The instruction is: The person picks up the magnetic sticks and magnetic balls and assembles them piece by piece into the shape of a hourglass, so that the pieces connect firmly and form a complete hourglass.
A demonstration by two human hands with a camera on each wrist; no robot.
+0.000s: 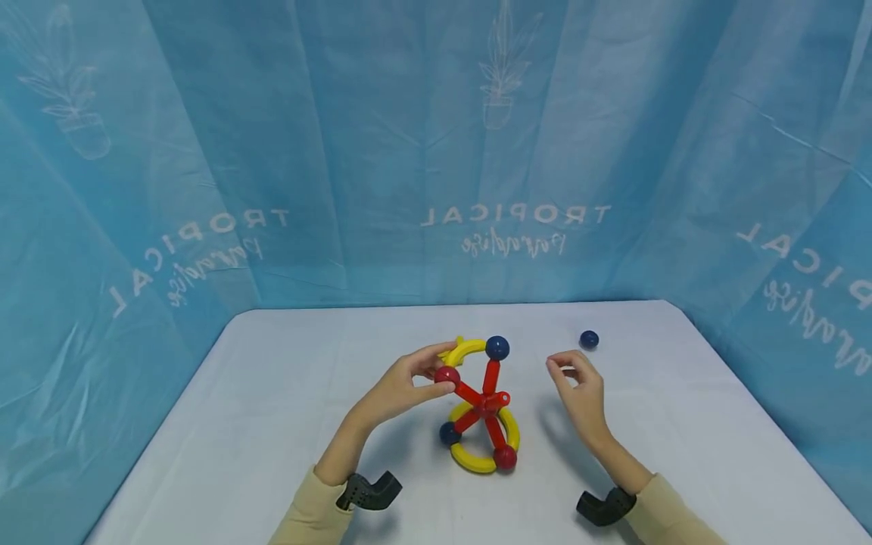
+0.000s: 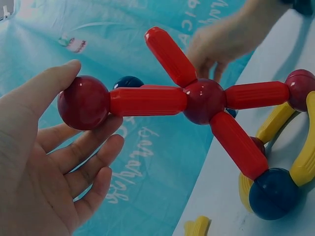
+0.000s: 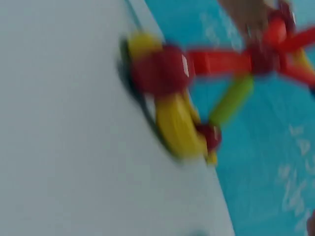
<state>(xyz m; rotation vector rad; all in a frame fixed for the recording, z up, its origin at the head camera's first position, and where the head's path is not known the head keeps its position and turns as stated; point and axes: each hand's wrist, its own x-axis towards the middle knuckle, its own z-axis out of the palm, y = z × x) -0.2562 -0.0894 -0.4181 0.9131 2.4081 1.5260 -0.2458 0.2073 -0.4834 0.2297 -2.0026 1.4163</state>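
My left hand [image 1: 412, 386] pinches a dark red ball [image 2: 83, 103] between thumb and fingers. That ball ends a red rod [image 2: 147, 102] of a ball-and-rod construction. Several red rods spread from a central red ball [image 2: 204, 102]. Below, a ring of curved yellow pieces [image 1: 471, 460] with a red ball [image 1: 505, 457] and a blue ball [image 1: 450, 433] forms the base. Another blue ball [image 1: 497, 348] tops an upper rod, joined to a yellow curved piece [image 1: 468, 350]. My right hand [image 1: 579, 397], fingers loosely bent and nothing visible in them, hovers right of the construction.
A loose blue ball [image 1: 589, 340] lies on the white table [image 1: 272, 393] beyond my right hand. A blue printed curtain [image 1: 381, 151] hangs behind the table and along both sides. A green rod [image 3: 231, 101] shows in the blurred right wrist view.
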